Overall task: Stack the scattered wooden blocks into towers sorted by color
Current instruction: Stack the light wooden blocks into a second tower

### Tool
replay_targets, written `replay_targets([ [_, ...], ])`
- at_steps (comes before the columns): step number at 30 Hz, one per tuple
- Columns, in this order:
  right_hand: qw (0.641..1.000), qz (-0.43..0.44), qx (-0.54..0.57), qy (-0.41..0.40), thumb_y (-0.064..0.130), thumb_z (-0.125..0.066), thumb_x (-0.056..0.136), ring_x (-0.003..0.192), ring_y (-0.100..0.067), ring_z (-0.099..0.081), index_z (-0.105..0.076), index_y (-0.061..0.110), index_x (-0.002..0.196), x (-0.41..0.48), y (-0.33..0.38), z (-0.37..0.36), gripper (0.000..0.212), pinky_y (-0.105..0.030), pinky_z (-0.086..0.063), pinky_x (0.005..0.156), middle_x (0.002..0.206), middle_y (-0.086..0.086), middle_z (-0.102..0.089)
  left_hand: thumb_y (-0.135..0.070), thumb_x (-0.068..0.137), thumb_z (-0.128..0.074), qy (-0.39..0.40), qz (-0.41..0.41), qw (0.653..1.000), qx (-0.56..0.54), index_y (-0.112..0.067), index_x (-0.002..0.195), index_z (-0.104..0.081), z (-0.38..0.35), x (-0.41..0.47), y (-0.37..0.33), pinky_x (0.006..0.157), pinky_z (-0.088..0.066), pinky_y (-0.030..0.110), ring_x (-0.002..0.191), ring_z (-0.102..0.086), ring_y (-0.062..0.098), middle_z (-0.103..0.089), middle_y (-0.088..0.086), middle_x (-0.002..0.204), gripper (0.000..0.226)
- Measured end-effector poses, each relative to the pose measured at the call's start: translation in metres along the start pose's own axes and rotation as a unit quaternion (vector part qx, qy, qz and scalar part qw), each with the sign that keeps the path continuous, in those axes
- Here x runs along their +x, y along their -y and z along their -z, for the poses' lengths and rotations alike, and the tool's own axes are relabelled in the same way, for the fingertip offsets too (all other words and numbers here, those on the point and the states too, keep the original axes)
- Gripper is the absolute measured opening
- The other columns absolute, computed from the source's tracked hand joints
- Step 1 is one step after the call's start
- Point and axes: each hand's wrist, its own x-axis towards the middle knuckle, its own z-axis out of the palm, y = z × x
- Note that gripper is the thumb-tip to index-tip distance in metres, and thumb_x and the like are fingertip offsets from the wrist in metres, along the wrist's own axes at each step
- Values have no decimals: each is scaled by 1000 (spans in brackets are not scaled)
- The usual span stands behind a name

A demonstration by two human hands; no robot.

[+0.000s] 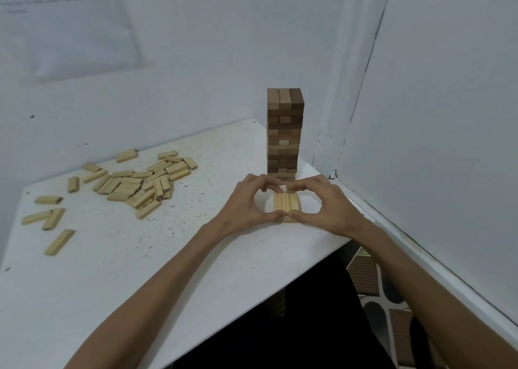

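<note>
**Item 1, left hand (246, 203):** We logged it curled round the left side of the light stack (286, 202). The thumb was at the near edge and the forefinger at the far edge, a narrow pinch that seemed to be squaring the stack.

**Item 2, right hand (322, 204):** It mirrored the left on the right side, with the same pinch. The two thumbs met at the near edge.

**Item 3, light stack:** The top row was pale blocks laid side by side, with what looked like one more layer beneath. We could not count further layers. It sat on the table (117, 270) near the right front edge, just in front of the brown tower (284, 133).

**Item 4, brown tower:** It stood tall and upright in many crossed layers, in the far right corner by the wall. A few paler pieces showed among the brown.

**Item 5, loose blocks (140, 183):** These were a heap of pale pieces with strays around it, well apart to the left.

**Status:** We judged the brown tower done or nearly so. The light stack was barely begun, and nearly all the pale pieces were left to carry over and stack.
</note>
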Motion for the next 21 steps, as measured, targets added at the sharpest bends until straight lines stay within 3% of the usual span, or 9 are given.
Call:
replay_targets([
  [6,1000,-7,5,6,36,-88,79,125,-3,-51,-65,36,130,-1,-2,-1,56,-28,-40,105,124,22,-63,-41,73,-90,-2,3,1000,7,-33,128,-62,-2,0,3,100,-44,42,118,-52,11,-67,-28,117,62],
  [11,1000,-10,4,1,36,-88,78,123,-4,-52,-65,35,130,-1,-2,-1,57,-27,-42,104,123,19,-64,-54,71,-83,-6,1,1000,6,-34,126,-63,-3,0,0,101,-44,40,120,-51,10,-65,-31,118,63],
  [21,1000,-21,8,7,37,-86,81,120,-4,-53,-63,37,131,-2,-6,-3,56,-26,-43,99,125,18,-63,-56,71,-80,6,14,1000,6,-34,129,-61,-4,1,3,101,-43,37,120,-50,12,-66,-29,118,64],
])
